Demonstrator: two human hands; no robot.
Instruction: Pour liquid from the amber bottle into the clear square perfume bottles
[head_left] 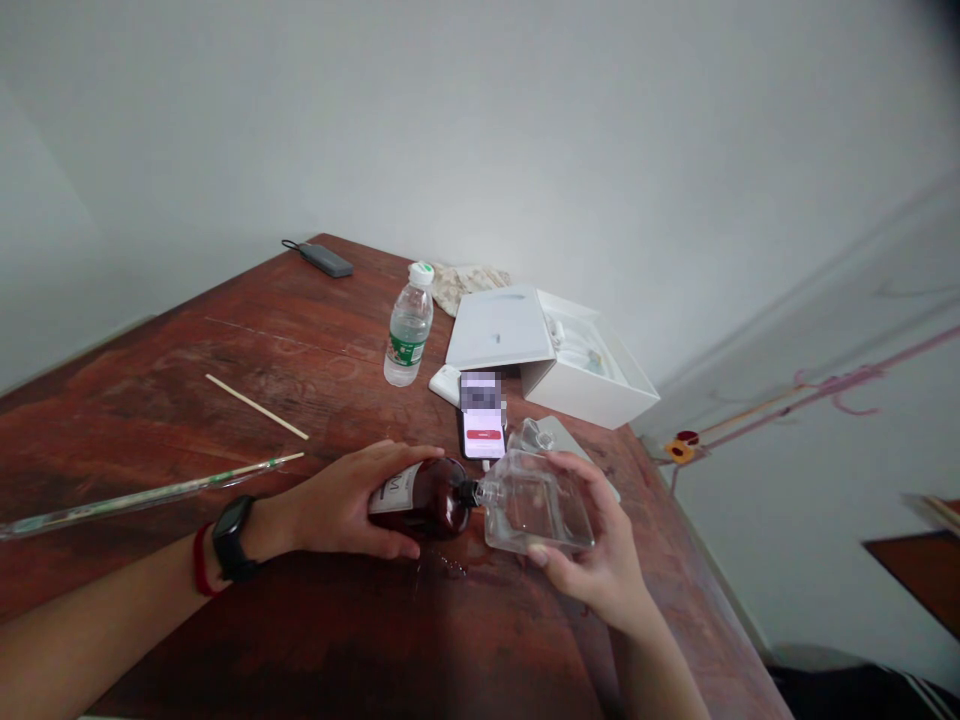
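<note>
My left hand point(337, 505) is wrapped round a dark amber bottle point(442, 500) with a pale label, tipped on its side over the table. Its black neck points right and meets the mouth of a clear square bottle point(536, 505). Around the base of that clear bottle, the fingers and thumb of my right hand point(600, 540) are closed. The two openings touch or nearly touch; I cannot tell if one sits inside the other. Below the necks, a small wet patch point(454, 568) shines on the wood.
A lit phone point(482, 420) lies just beyond the bottles, before an open white box point(585, 390). A water bottle point(409, 335) stands farther back. To the left lie a bare chopstick point(256, 406) and wrapped chopsticks point(150, 497). A grey device point(326, 260) rests at the back.
</note>
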